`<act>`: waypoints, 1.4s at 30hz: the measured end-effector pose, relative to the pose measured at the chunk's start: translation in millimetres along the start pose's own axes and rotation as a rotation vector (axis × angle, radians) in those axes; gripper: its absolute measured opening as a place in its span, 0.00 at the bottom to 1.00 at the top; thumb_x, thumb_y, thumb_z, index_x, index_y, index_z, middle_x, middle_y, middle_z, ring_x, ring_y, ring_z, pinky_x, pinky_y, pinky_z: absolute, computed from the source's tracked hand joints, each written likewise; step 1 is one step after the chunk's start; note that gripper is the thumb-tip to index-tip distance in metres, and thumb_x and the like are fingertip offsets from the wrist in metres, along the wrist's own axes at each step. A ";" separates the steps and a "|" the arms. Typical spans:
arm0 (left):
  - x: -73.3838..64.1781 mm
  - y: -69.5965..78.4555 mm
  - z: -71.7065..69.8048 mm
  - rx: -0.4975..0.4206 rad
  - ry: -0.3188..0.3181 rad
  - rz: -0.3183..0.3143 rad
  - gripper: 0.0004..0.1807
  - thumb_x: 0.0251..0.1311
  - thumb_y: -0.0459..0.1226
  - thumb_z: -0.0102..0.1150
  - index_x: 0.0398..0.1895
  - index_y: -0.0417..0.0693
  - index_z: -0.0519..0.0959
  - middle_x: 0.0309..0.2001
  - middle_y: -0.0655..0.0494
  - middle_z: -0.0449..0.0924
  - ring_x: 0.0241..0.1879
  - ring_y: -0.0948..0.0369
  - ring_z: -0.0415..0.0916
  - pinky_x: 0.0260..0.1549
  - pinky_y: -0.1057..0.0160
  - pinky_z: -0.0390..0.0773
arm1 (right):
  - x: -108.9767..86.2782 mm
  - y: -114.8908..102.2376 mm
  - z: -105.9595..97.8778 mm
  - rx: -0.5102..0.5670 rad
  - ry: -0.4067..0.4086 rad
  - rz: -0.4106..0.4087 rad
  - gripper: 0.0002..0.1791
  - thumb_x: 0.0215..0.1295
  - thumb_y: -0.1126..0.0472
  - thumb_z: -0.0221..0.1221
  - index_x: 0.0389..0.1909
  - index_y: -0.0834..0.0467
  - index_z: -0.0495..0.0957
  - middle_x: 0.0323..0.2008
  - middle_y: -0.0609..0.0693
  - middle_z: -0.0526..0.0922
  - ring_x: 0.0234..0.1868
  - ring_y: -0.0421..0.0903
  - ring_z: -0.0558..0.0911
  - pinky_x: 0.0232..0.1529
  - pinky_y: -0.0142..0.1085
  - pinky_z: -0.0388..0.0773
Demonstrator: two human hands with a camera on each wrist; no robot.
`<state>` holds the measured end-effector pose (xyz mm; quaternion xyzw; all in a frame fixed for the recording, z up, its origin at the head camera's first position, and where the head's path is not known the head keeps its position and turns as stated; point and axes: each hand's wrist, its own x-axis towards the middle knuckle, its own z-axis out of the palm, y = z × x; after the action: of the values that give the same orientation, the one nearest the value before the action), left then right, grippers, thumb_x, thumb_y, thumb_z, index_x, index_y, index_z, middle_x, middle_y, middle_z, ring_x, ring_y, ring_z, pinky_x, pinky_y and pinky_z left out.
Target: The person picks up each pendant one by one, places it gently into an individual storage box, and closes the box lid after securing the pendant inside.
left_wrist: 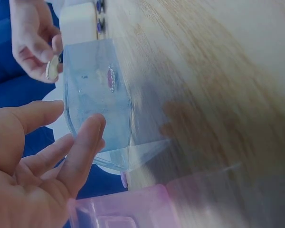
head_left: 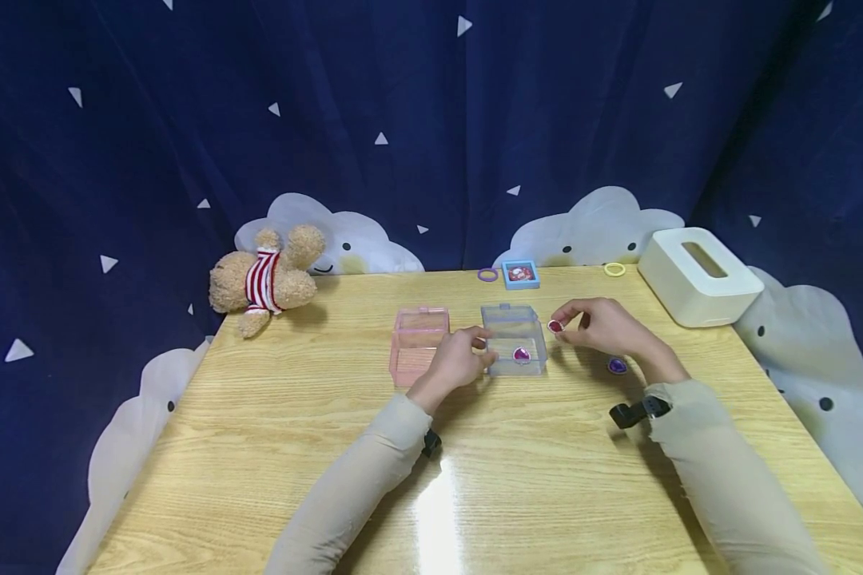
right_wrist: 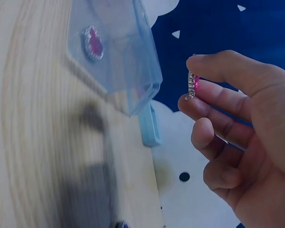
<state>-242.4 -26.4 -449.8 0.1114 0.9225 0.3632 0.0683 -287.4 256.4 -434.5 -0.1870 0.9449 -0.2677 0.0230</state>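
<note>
My right hand [head_left: 598, 326] pinches a red toy gem [right_wrist: 193, 83] with a silver beaded rim between thumb and fingertips, just right of a clear blue box [head_left: 536, 367]. The box's lid [head_left: 509, 313] stands raised at the back, and a pink gem [head_left: 521, 355] lies inside. My left hand [head_left: 460, 361] is at the box's left side, thumb and fingers apart and loosely extended; whether they touch it I cannot tell. Left of it, a clear pink box [head_left: 403, 377] has its lid up. Beside my right wrist lies a purple gem [head_left: 617, 366]; the left wrist view has two.
A white tissue box [head_left: 705, 279] stands at the back right. Along the back edge lie a purple ring [head_left: 487, 275], a blue square frame [head_left: 521, 275] and a yellow ring [head_left: 614, 270]. A teddy bear [head_left: 264, 279] in a striped top lies back left. Behind hangs a blue curtain.
</note>
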 end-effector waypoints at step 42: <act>1.8 -4.0 1.7 0.014 0.024 0.036 0.22 0.63 0.43 0.65 0.60 0.50 0.80 0.50 0.50 0.88 0.56 0.50 0.82 0.55 0.56 0.81 | 31.7 -38.0 48.4 -0.132 -0.151 -0.099 0.13 0.52 0.55 0.73 0.40 0.50 0.88 0.42 0.46 0.90 0.46 0.50 0.85 0.50 0.48 0.79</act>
<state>-244.4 -27.7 -453.9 0.1242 0.9236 0.3593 0.0500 -296.9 190.8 -454.6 -0.2541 0.9456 -0.1911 0.0686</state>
